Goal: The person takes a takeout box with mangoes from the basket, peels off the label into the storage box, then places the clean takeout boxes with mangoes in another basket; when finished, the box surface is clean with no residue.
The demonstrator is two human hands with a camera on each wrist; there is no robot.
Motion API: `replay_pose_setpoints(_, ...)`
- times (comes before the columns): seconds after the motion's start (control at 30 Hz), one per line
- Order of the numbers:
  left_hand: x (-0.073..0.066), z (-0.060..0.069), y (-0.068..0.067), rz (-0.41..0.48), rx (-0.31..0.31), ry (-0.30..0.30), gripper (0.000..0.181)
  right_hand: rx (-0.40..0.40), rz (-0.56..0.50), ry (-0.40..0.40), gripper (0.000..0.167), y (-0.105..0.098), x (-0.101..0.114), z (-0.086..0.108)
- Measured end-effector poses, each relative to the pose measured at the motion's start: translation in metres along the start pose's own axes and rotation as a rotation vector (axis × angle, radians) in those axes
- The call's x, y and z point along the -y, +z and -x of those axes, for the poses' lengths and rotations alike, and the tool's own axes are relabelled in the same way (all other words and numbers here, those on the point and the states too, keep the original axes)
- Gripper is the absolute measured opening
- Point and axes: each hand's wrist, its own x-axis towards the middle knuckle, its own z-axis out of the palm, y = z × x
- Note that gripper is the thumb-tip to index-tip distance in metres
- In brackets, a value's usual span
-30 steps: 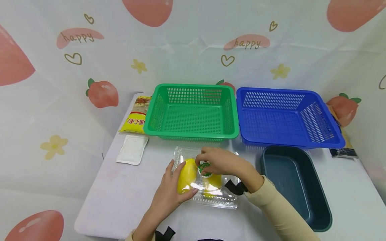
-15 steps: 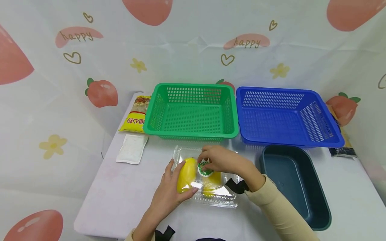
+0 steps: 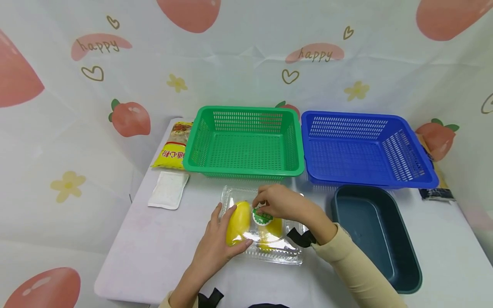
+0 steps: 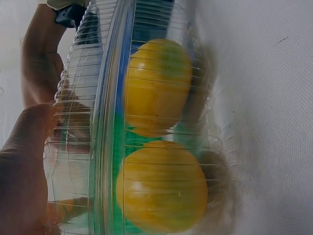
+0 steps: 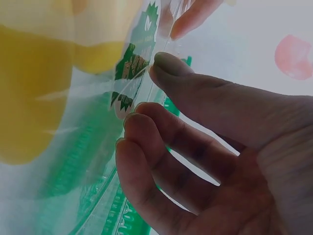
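A clear plastic clamshell box (image 3: 275, 257) lies closed on the table, with yellow fruits (image 3: 237, 224) inside. In the left wrist view, two fruits (image 4: 161, 188) show through its ribbed side. A round green-and-white sticker (image 3: 263, 220) is on the lid. My left hand (image 3: 217, 241) rests spread over the box's left side, its thumb on the lid. Over the sticker is my right hand (image 3: 285, 203), fingers bent. From the right wrist, its thumb and fingertips lie at the edge of the sticker (image 5: 132, 66), apart from each other. Part of the sticker is hidden beneath them.
Behind the box stand a green basket (image 3: 246, 174) and a blue basket (image 3: 369, 182). A dark teal tray (image 3: 414, 261) is at right. A yellow food bag (image 3: 169, 158) and a white packet (image 3: 168, 191) lie at left; another packet (image 3: 437, 194) is partly behind the blue basket.
My right thumb and fingers have shifted slightly over the sticker, moving up and away from its middle, so more of it shows. My left hand and the box stay almost in place.
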Motion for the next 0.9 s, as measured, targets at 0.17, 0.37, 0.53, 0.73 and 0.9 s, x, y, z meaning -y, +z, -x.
replay_pose_setpoints(0.17,0.0001,0.0001,0.0006,-0.002,-0.003,-0.001,0.091,-0.013,0.005,-0.015,0.012,0.0002,-0.0003,-0.0002)
replay_pose_setpoints(0.37,0.0001,0.0006,0.0005,-0.005,-0.004,0.004,0.091,-0.028,-0.004,-0.022,0.013,0.001,-0.0019,-0.0005)
replay_pose_setpoints(0.53,0.0002,0.0011,0.0004,-0.012,-0.01,0.012,0.091,-0.041,-0.007,-0.031,0.014,0.0007,-0.0026,-0.0008)
replay_pose_setpoints(0.73,0.0001,0.0015,0.0008,-0.016,-0.016,0.018,0.091,-0.045,-0.022,-0.036,0.014,0.0015,-0.0044,-0.0011)
replay_pose_setpoints(0.9,0.0006,0.0018,0.0009,-0.007,-0.016,0.024,0.091,-0.04,-0.023,-0.035,0.012,0.0018,-0.0041,-0.002)
